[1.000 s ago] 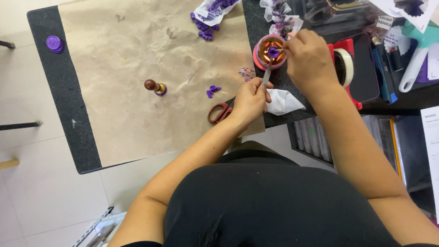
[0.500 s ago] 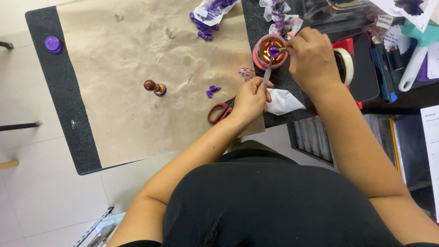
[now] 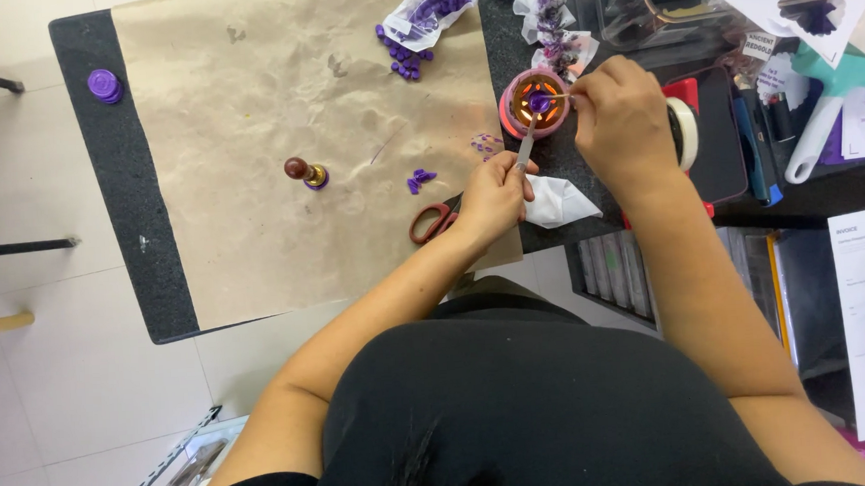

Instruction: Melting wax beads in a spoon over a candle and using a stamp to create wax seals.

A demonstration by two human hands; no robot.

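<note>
A small pink round burner (image 3: 511, 117) with a glowing flame stands on the dark mat. Over it rests a metal spoon (image 3: 531, 129) with purple wax in its bowl. My left hand (image 3: 494, 192) grips the spoon's handle. My right hand (image 3: 623, 120) pinches a thin stick whose tip reaches into the purple wax in the spoon. Red-handled scissors (image 3: 431, 221) lie just left of my left hand.
Brown paper (image 3: 278, 113) covers the mat. On it lie a wooden-knobbed stamp (image 3: 305, 173), loose purple beads (image 3: 405, 57), a bag of beads (image 3: 430, 4) and a purple seal (image 3: 105, 85). A white tissue (image 3: 557, 203), tape dispenser (image 3: 683, 131) and cluttered shelf sit right.
My right hand has shifted slightly at the spoon's bowl, moving the stick in the wax. My left hand keeps the spoon over the flame.
</note>
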